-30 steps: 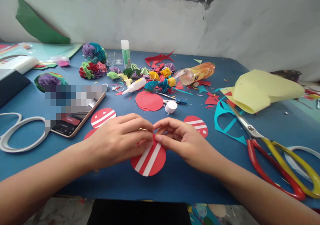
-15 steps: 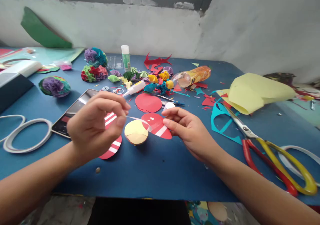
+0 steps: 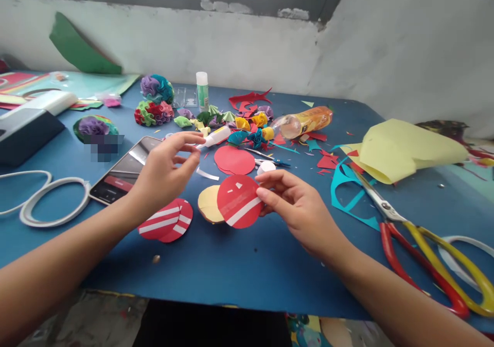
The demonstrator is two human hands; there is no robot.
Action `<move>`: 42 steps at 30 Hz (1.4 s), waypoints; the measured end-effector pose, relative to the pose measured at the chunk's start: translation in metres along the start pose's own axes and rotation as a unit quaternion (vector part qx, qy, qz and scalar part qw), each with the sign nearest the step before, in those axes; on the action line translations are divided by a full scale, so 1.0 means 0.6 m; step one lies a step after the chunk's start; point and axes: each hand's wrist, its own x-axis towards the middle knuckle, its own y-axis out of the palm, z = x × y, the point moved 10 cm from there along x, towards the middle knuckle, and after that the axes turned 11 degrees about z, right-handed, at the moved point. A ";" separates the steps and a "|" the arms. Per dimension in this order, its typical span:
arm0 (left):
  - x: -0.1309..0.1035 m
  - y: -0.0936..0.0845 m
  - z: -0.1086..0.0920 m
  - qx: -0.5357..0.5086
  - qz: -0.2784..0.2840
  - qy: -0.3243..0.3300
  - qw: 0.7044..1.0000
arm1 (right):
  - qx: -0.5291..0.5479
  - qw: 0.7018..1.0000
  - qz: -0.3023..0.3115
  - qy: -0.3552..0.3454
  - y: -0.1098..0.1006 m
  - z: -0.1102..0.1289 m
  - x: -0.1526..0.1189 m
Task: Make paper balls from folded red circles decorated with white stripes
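My right hand [image 3: 291, 203] pinches a red paper circle [image 3: 235, 198] at its right edge between thumb and fingers. One white stripe crosses the circle, with small white bits and a shiny band above it. Partly behind it is a round piece with a pale yellow top [image 3: 208, 204]. My left hand [image 3: 173, 164] has its thumb and fingers apart, their tips by the nozzle of a small white glue bottle [image 3: 217, 136]; contact is unclear. Below those fingertips is a loose white strip [image 3: 207, 174]. Red circles with white stripes [image 3: 164, 222] overlap near my left forearm.
Plain red circles [image 3: 234, 160], tweezers [image 3: 270, 157] and a white cap [image 3: 266, 168] are beyond the held circle. Large scissors [image 3: 389, 213] are on the right, a phone [image 3: 127, 169] and white paper rolls [image 3: 56, 203] on the left. A bottle [image 3: 304, 122] lies among paper scraps.
My left hand has let go of the white strip and moved toward the glue bottle. In my right hand, the red circle has turned to face me more fully, partly covering the yellow-topped piece.
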 end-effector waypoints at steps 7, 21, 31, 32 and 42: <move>-0.042 0.104 -0.018 -0.155 0.280 -0.087 0.943 | -0.045 0.998 0.005 -0.033 0.008 0.014 -0.004; -0.065 0.131 -0.037 -0.026 0.342 -0.045 0.938 | -0.173 0.980 0.100 -0.004 0.058 0.019 -0.015; -0.053 0.065 -0.096 0.079 0.122 0.151 0.978 | -0.175 0.979 0.097 -0.027 0.061 0.031 -0.015; -0.058 0.060 -0.108 0.111 0.097 0.190 0.971 | -0.183 0.979 0.088 -0.038 0.060 0.034 -0.015; -0.077 0.068 -0.136 0.200 0.081 0.266 0.939 | -0.301 0.938 0.049 -0.164 0.066 0.073 -0.029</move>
